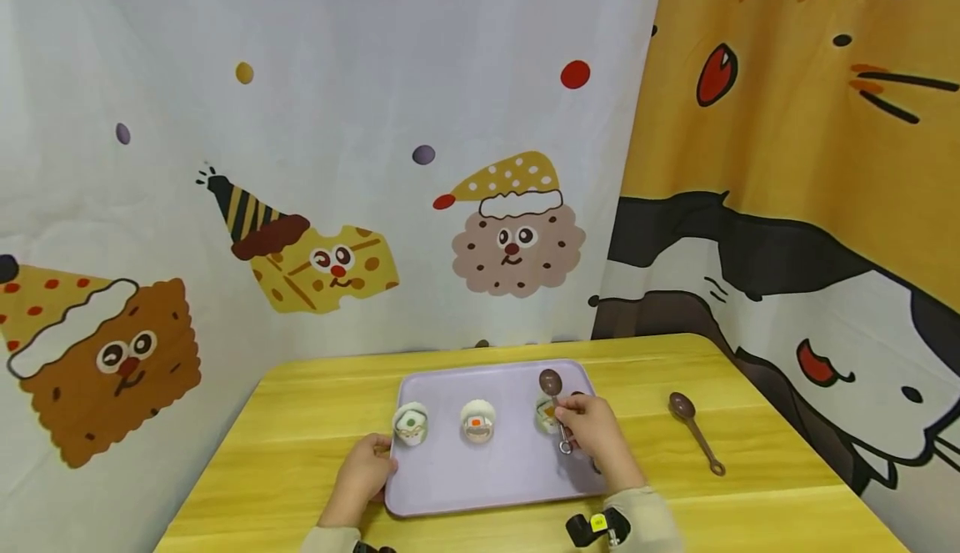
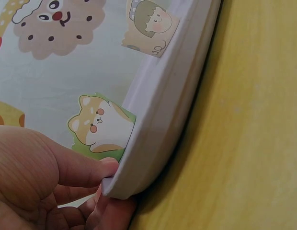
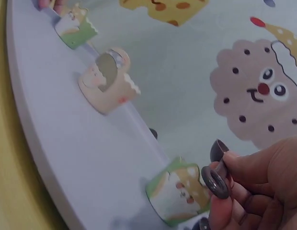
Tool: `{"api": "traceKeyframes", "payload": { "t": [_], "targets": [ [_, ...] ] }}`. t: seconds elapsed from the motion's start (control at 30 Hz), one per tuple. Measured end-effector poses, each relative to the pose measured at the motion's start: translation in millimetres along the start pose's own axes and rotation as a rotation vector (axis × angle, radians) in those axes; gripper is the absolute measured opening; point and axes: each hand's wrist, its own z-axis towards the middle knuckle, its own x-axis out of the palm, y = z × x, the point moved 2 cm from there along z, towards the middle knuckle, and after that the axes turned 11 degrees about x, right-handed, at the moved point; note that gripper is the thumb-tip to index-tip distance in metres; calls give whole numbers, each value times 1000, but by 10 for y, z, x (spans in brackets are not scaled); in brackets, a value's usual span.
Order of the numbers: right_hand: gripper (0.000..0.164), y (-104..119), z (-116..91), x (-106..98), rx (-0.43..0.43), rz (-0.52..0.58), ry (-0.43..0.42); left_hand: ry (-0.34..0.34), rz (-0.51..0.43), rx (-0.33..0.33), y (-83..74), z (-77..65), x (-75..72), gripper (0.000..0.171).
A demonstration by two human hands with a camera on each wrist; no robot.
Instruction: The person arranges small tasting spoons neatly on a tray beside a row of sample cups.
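Note:
My left hand [image 1: 365, 470] grips the left edge of a pale purple tray [image 1: 487, 486], thumb on top of the rim and fingers beneath in the left wrist view. Between thumb and fingers, my right hand [image 1: 594, 434] pinches a brown spoon [image 1: 551, 382] with a looped handle end. It overlaps the right-hand small paper cup [image 1: 545, 416], which bears a dog drawing [image 3: 179, 191]. At the tray's left stands a similar dog cup [image 2: 103, 127]. In the middle is a cup with a child's face [image 3: 104, 81]. Part of another brown looped handle [image 3: 204, 224] shows below my right hand.
A second brown spoon [image 1: 693, 428] lies on the yellow wood-grain table [image 1: 300, 419], to the right of the tray. Behind the table hangs a white curtain [image 1: 360, 77] printed with cartoon snacks. A cat-patterned curtain [image 1: 787, 144] hangs on the right.

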Motion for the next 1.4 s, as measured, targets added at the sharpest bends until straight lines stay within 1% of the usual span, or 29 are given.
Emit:
{"api": "traceKeyframes", "payload": {
  "t": [0.2,0.4,0.53,0.63,0.8,0.87,0.93,1.1,1.2,1.4],
  "targets": [
    [14,89,-48,114,-54,-5,32,8,0,4,-29,8,-8,39],
    [16,93,-83,223,-80,17,39,13,-10,10,-58,-14,-3,39],
    [14,84,-102,304,-104,33,42,12,-18,12,-41,-21,4,38],
    [13,60,-108,363,-114,36,25,14,-24,14,-30,-28,11,38],
    [12,38,-110,434,-120,31,-53,15,-21,11,-22,-28,13,38],
    [11,41,-116,452,-140,30,-73,20,-15,5,-21,-26,12,38],
    [12,47,-127,471,-147,28,-75,23,-11,0,-21,-23,9,39],
    [12,39,-153,548,-154,19,-32,15,-2,1,-29,-11,-7,39],
    [9,33,-162,596,-166,-7,-35,10,-1,-3,-35,5,-17,39],
    [6,1,-173,654,-237,-179,-150,15,11,-23,-59,1,-18,39]
  ]
}}
